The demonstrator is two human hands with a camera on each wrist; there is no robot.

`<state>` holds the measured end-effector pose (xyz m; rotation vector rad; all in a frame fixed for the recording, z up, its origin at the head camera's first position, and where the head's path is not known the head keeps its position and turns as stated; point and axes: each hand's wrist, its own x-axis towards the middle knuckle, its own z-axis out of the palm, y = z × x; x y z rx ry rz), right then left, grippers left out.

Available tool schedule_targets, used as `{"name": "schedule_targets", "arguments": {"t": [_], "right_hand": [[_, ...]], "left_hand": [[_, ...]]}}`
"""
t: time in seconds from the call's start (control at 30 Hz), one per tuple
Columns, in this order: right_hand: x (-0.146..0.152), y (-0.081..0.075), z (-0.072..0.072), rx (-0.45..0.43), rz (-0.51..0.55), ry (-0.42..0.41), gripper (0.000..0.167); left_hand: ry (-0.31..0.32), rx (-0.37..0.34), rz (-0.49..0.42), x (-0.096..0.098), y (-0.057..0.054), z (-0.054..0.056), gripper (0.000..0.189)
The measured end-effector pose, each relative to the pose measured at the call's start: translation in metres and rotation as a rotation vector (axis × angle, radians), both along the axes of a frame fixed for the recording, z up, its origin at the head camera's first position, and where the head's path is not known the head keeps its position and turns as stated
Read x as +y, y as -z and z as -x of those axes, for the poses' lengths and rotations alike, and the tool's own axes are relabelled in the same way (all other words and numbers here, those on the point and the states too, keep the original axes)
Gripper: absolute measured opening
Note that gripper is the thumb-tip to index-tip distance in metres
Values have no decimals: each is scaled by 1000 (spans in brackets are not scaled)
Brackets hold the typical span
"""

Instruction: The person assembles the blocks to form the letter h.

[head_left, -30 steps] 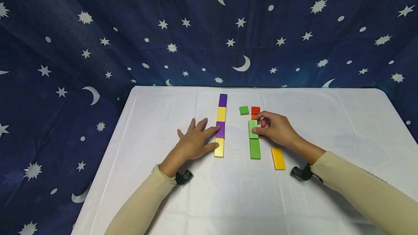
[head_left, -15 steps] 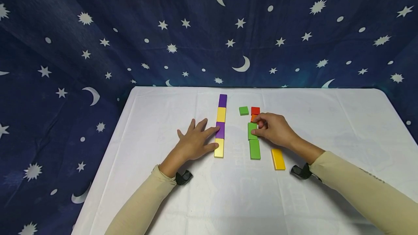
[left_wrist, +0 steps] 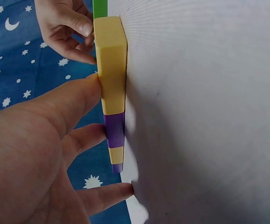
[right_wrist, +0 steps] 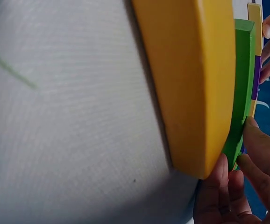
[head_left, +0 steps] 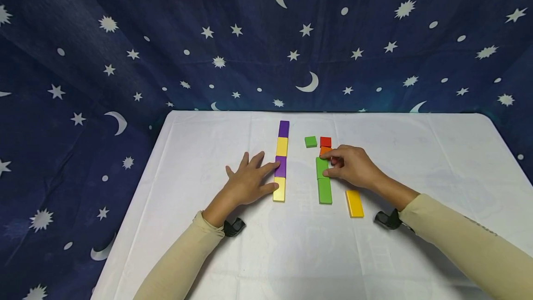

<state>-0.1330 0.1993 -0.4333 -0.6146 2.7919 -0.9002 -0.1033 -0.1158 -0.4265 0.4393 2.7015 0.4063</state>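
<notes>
My left hand lies spread beside a line of blocks, the index fingertip on a purple block and the thumb on the near pale yellow block. Another pale yellow block and a purple block continue this line away from me. To the right, my right hand pinches a green block, thumb at its right side and index finger at its far end. That block meets a second green block end to end. Its far end is close to an orange block, partly covered by the fingers.
A red block lies beyond the orange one, with a small green block to its left. Nearer me is an amber block, large in the right wrist view. A starry dark blue cloth hangs behind the white table.
The right hand has lowered the green block and moved it slightly toward me, against the near green one. Its thumb has slid to the block's right side. The left hand has stayed put.
</notes>
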Motion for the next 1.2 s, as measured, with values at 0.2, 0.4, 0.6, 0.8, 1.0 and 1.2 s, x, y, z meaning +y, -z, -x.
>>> {"name": "schedule_targets", "arguments": {"t": [0.2, 0.4, 0.6, 0.8, 1.0, 1.2], "right_hand": [[0, 1, 0, 2, 6, -3, 40], [1, 2, -1, 13, 6, -4, 40], [1, 2, -4, 51, 17, -22, 40], [2, 3, -8, 24, -7, -58, 44], [2, 3, -8, 13, -24, -55, 43], [2, 2, -9, 1, -34, -41, 42]], "left_hand": [[-2, 2, 3, 0, 1, 1, 62], [-2, 2, 4, 0, 1, 0, 62], [1, 2, -2, 0, 1, 0, 62], [0, 7, 3, 0, 1, 0, 63], [-4, 3, 1, 0, 2, 0, 63], [-1, 3, -2, 0, 1, 1, 63]]}}
